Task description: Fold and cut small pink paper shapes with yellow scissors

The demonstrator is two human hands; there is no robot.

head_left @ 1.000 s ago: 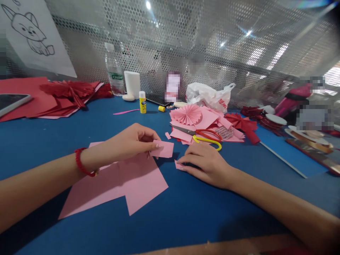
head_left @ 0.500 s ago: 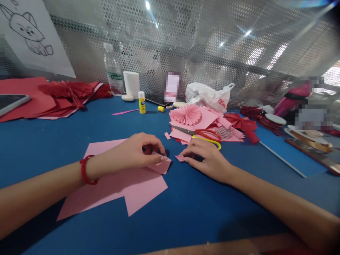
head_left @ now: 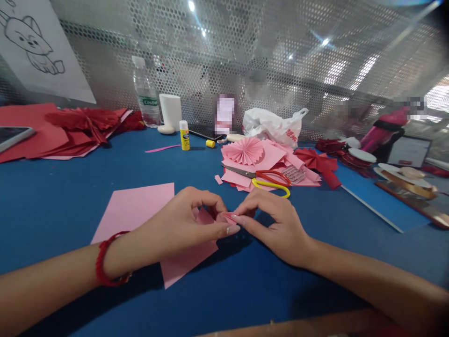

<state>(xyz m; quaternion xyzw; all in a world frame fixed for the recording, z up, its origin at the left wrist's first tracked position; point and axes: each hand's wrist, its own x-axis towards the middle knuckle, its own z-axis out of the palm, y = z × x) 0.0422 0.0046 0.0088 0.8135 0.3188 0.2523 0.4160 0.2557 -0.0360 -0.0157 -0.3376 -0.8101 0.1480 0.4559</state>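
My left hand point(head_left: 182, 224) is closed on a pink paper piece point(head_left: 205, 216), thumb stretched toward the right. Its fingertips meet those of my right hand point(head_left: 280, 224), which pinches a small folded pink paper point(head_left: 229, 217) between thumb and forefinger. Whether the two pieces touch is hidden by the fingers. Beneath the left hand and wrist lies a larger cut pink sheet point(head_left: 140, 208) on the blue table. Just beyond my right hand, scissors point(head_left: 268, 178) with red and yellow handles rest on a pile of pink paper point(head_left: 270, 157) topped by a pleated pink fan point(head_left: 246, 150).
A glue stick point(head_left: 184, 135) stands uncapped-looking beside a yellow cap point(head_left: 210, 143). Behind are a water bottle point(head_left: 146, 96), a white container point(head_left: 170, 113) and a white plastic bag point(head_left: 273, 124). Red paper point(head_left: 28, 126) lies left; ribbon spools point(head_left: 407, 180) are right.
My left hand has lifted with its pink paper and moved right. My right hand has shifted slightly left with the small folded paper, so the hands now meet.
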